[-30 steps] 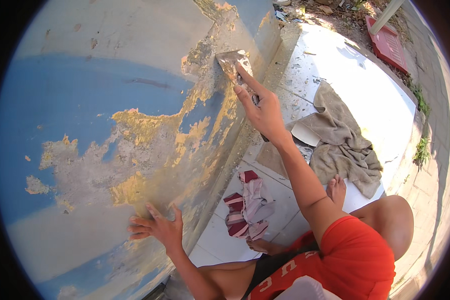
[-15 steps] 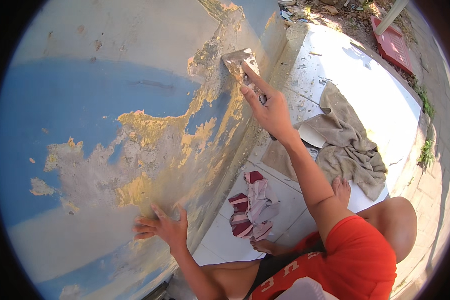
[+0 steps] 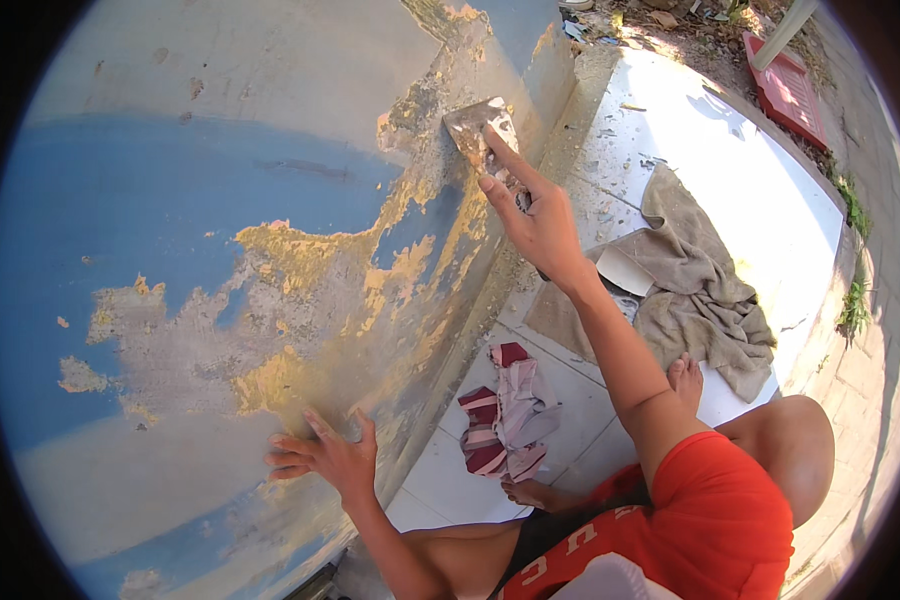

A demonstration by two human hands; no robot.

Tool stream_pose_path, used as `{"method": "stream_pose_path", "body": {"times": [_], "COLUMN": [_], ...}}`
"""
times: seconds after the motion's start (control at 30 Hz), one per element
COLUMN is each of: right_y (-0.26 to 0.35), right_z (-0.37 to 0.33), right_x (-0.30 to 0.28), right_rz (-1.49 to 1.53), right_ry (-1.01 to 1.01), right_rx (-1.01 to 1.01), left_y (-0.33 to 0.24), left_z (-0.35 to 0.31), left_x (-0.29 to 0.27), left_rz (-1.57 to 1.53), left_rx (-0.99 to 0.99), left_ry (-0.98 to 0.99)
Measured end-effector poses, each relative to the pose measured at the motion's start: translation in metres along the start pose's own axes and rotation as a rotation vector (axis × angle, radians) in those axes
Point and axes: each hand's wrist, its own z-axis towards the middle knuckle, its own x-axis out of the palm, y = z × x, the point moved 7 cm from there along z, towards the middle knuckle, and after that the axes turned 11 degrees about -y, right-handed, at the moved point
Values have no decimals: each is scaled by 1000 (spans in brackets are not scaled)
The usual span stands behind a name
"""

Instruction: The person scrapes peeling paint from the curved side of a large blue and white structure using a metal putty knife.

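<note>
My right hand (image 3: 542, 225) grips a paint-spattered scraper (image 3: 478, 135), its wide metal blade lying against the wall (image 3: 250, 165). The index finger stretches along the blade, and the handle is mostly hidden in the palm. Around the blade the paint is broken, with rough yellow and grey patches (image 3: 300, 255) showing between blue and whitish areas. Lower on the wall, my left hand (image 3: 335, 455) rests with its fingers spread and holds nothing. Flakes of paint lie along the ledge at the wall's foot.
A grey-brown cloth (image 3: 705, 290) lies crumpled on the white tiles (image 3: 730, 150), partly over a pale flat piece. Nearer my feet is a maroon-and-white striped cloth (image 3: 510, 410). A red plastic tray (image 3: 785, 95) stands by a pole at the far right, beside paving.
Almost nothing differs. The scraper and both hands keep practically the same places on the wall.
</note>
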Motion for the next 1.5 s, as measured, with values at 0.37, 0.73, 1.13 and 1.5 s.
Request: {"method": "stream_pose_path", "body": {"times": [0.37,0.73,1.13,1.5], "right_y": [64,28,20,7], "right_z": [60,31,17,-8], "right_x": [-2,-6,-11,-2], "right_rz": [141,59,49,39], "right_ry": [-85,-49,-35,-10], "right_rx": [-60,39,10,-5], "left_y": [1,5,2,4], "left_z": [2,-6,3,1], "left_x": [-2,3,-5,-2], "left_rz": [45,-15,-4,-18], "left_rx": [-22,-74,-51,-69], "left_ry": [-4,21,6,33]}}
